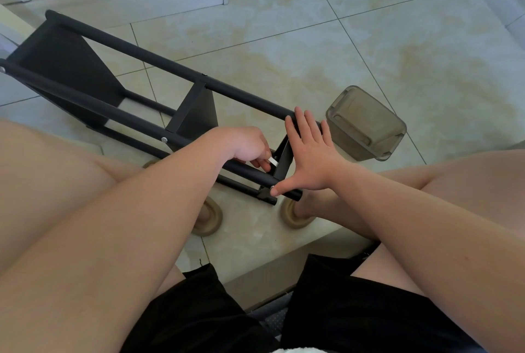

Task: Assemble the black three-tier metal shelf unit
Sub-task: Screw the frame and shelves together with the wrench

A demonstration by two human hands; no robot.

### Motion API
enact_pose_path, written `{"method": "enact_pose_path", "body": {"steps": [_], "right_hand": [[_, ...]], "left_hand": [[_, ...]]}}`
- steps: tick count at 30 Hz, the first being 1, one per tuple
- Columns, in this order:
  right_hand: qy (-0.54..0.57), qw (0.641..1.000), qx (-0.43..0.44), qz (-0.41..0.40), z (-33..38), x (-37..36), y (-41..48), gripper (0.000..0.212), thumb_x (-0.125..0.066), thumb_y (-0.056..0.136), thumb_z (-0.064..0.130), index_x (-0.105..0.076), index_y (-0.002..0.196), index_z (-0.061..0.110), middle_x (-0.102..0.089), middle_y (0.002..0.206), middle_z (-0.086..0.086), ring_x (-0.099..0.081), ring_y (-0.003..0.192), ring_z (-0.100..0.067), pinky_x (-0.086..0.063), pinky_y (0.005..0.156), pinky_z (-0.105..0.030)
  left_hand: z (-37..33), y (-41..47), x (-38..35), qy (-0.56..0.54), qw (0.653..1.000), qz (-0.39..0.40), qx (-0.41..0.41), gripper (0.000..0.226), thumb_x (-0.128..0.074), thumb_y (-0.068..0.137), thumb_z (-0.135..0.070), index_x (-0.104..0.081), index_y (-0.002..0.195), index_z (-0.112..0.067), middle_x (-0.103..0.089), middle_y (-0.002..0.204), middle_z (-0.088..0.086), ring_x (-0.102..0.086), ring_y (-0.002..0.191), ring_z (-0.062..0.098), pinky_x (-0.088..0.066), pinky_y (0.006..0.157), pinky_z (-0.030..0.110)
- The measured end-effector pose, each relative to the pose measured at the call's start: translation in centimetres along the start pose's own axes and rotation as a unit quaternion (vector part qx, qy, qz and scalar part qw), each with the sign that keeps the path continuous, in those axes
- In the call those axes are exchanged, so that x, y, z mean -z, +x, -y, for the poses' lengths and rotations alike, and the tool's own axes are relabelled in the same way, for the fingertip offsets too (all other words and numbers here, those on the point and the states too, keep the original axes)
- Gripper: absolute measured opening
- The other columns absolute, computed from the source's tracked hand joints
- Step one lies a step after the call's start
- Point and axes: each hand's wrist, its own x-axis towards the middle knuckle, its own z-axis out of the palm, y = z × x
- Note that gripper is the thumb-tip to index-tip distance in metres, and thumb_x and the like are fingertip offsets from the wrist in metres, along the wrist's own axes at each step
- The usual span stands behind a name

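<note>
Floor tiles beyond the shelf unit are lying open. A smoky plastic container is sitting just beside the right hand, perhaps touching; the left hand, pinching a small metal piece, is blocking the pole gap.

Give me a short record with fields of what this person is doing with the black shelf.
Shelf unit: lies on its side on the tiled floor
Left hand: pinches a small silver tool at the near end
Right hand: fingers spread, braces the near end
Nearby: smoky plastic container, right of the shelf
</note>
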Motion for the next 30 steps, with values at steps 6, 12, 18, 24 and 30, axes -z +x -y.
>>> {"method": "enact_pose_path", "body": {"steps": [6,12,18,24,30], "right_hand": [[-0.002,1.0,0.0,0.002,0.0,0.0,0.0,0.16,-0.059,0.05,0.097,0.021,0.157,0.01,0.035,0.161,-0.013,0.032,0.149,-0.03,0.018,0.119,-0.052],[-0.003,1.0,0.0,0.0,0.0,0.0,0.0,0.159,-0.06,0.051,0.097,0.021,0.157,0.011,0.035,0.161,-0.012,0.033,0.149,-0.029,0.019,0.118,-0.051],[-0.008,1.0,-0.001,0.005,-0.1,0.1,0.0,0.16,-0.058,0.05,0.098,0.023,0.157,0.011,0.036,0.161,-0.012,0.033,0.149,-0.03,0.018,0.119,-0.053],[-0.004,1.0,0.0,0.008,-0.1,0.3,0.1,0.159,-0.059,0.051,0.097,0.023,0.157,0.011,0.036,0.161,-0.012,0.034,0.148,-0.029,0.017,0.12,-0.053],[-0.001,1.0,0.0,0.005,0.0,0.3,0.1,0.159,-0.06,0.051,0.096,0.022,0.157,0.011,0.035,0.161,-0.013,0.033,0.149,-0.029,0.017,0.12,-0.053]], "left_hand": [[0.4,0.0,0.2,0.072,0.997,0.011,-0.022,0.02,-0.052,0.102,-0.018,-0.066,0.089,-0.022,-0.077,0.099,-0.006,-0.066,0.103,0.012,-0.044,0.092,0.03],[0.8,0.3,0.4,0.147,0.989,0.01,-0.026,0.022,-0.057,0.097,-0.021,-0.065,0.079,-0.03,-0.066,0.09,-0.011,-0.057,0.092,0.017,-0.042,0.088,0.033],[-0.3,-0.4,0.4,0.226,0.973,0.044,-0.025,0.014,-0.054,0.1,-0.021,-0.068,0.103,-0.018,-0.063,0.103,-0.003,-0.057,0.099,0.021,-0.041,0.086,0.032],[0.1,-0.1,1.1,0.192,0.981,-0.018,-0.032,0.016,-0.062,0.094,-0.018,-0.069,0.082,-0.022,-0.069,0.085,-0.007,-0.063,0.085,0.018,-0.046,0.082,0.03],[0.0,-0.4,1.0,0.171,0.984,-0.037,-0.034,0.015,-0.063,0.089,-0.014,-0.075,0.092,-0.024,-0.07,0.096,-0.009,-0.064,0.091,0.016,-0.046,0.077,0.029]]}}
